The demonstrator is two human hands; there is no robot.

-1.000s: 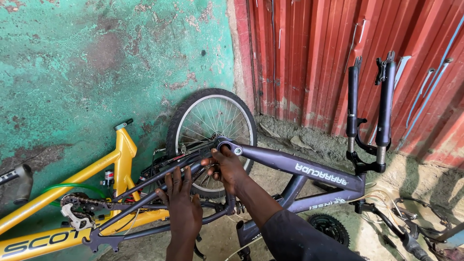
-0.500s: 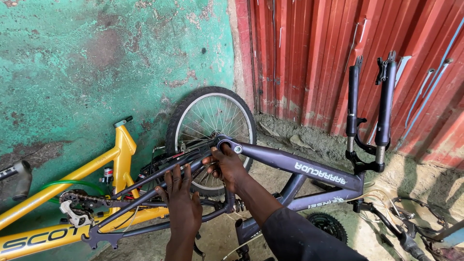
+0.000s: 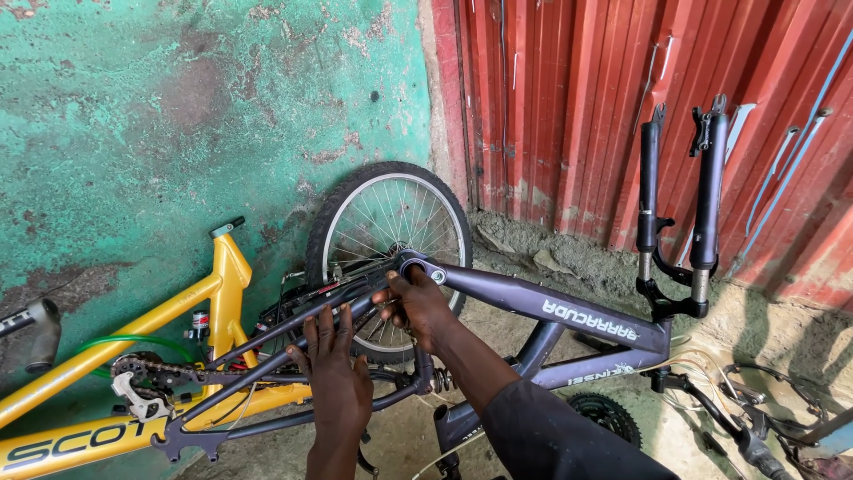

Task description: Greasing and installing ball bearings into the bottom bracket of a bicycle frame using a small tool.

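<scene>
Head camera looks down on a dark purple bicycle frame (image 3: 551,316) lying upside down on the dirt ground (image 3: 533,267), its black suspension fork (image 3: 680,204) standing up well to the right of both hands. The right hand (image 3: 418,302) is closed around the frame just below the seat-tube end (image 3: 416,264), fingers wrapped over the tube where the rear stays meet it. The left hand (image 3: 338,373) sits just beside and below it, fingers spread and curled over the thin dark rear stays (image 3: 267,356), pressing on them rather than fully clenched. Behind the right hand, a spoked wheel (image 3: 391,240) with a black tyre leans against the green wall (image 3: 178,116). Left of the left hand lies a yellow bicycle frame (image 3: 178,311), with a chain and derailleur (image 3: 147,382) just beside the dropouts of the purple frame. Beyond the fork stands a red corrugated metal wall (image 3: 604,107). Below the right forearm, a black chainring (image 3: 609,413) rests near the ground.
</scene>
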